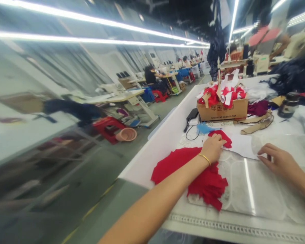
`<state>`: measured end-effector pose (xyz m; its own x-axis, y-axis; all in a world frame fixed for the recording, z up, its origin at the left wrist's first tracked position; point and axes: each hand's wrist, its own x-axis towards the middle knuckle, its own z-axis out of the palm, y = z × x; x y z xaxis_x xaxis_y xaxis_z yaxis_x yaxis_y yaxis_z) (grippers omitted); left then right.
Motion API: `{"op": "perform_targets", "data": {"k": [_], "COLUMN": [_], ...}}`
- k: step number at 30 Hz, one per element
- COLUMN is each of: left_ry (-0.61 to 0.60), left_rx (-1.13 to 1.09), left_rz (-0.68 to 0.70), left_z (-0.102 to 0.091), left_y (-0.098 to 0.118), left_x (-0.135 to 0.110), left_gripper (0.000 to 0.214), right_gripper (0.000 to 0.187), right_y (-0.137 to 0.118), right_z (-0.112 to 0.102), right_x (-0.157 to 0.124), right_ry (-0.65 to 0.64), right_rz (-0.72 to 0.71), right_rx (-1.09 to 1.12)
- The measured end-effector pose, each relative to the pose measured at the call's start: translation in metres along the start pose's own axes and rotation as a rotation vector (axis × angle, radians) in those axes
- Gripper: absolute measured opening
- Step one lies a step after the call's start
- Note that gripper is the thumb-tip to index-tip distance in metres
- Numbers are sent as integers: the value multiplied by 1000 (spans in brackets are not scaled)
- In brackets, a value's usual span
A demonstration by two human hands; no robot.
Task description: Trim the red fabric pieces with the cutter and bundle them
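Note:
My left hand (214, 148), with a yellow bangle at its wrist, has its fingers bent and closed at the edge of a small red fabric piece (224, 138). A white sheet (241, 146), paper or cloth I cannot tell, stretches from there toward my right hand (278, 158). At the sheet's right corner, my right thumb and index finger pinch together. Under my left forearm lies a spread pile of red fabric pieces (175, 164). A clear plastic sheet (259, 189) covers the tabletop beneath both hands.
Behind the hands stands a cardboard box (222, 111) heaped with red and white scraps. Around it are a black device (192, 115) with a cable, blue scrap (205, 128), tan strips (258, 124) and a dark jar (289, 105). A raised white edge (152, 145) borders the table's left side.

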<state>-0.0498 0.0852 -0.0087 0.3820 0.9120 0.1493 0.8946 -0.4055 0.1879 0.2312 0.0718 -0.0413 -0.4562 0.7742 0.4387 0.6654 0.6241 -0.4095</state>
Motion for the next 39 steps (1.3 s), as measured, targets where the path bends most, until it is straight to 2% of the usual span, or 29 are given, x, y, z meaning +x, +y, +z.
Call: {"op": "perform_targets", "data": {"k": [4, 7, 10, 14, 16, 19, 22, 26, 32, 36, 39], "left_ry": [51, 185, 376, 553, 617, 693, 685, 625, 623, 523, 451], "left_rx": [-100, -217, -326, -423, -465, -544, -505, -476, -530, -590, -658], "left_rz": [-4, -81, -183, -222, -182, -39, 29, 8, -16, -57, -107], "left_z": [12, 6, -16, -55, -73, -95, -110, -124, -145, -154, -156], "left_y": [-4, -15, -24, -19, -8, 10, 27, 49, 82, 102, 113], "left_x": [34, 57, 77, 90, 89, 81, 72, 60, 45, 34, 27], "left_gripper": [13, 11, 29, 27, 23, 19, 18, 19, 24, 26, 24], "right_gripper": [21, 19, 19, 20, 22, 24, 24, 24, 27, 28, 28], "right_y": [18, 21, 18, 12, 11, 11, 12, 11, 9, 13, 15], "right_z": [1, 1, 1, 2, 1, 0, 0, -2, -5, 1, 5], "right_x": [-4, -5, -6, -6, -7, -8, -8, -9, -9, -7, -3], "right_ry": [-2, 33, 90, 114, 130, 165, 192, 178, 180, 226, 204], "right_rz": [75, 80, 50, -1, -35, -75, -70, -11, 21, 49, 113], "right_rx": [38, 31, -8, -19, -4, -2, -19, -29, -18, -4, 69]}}
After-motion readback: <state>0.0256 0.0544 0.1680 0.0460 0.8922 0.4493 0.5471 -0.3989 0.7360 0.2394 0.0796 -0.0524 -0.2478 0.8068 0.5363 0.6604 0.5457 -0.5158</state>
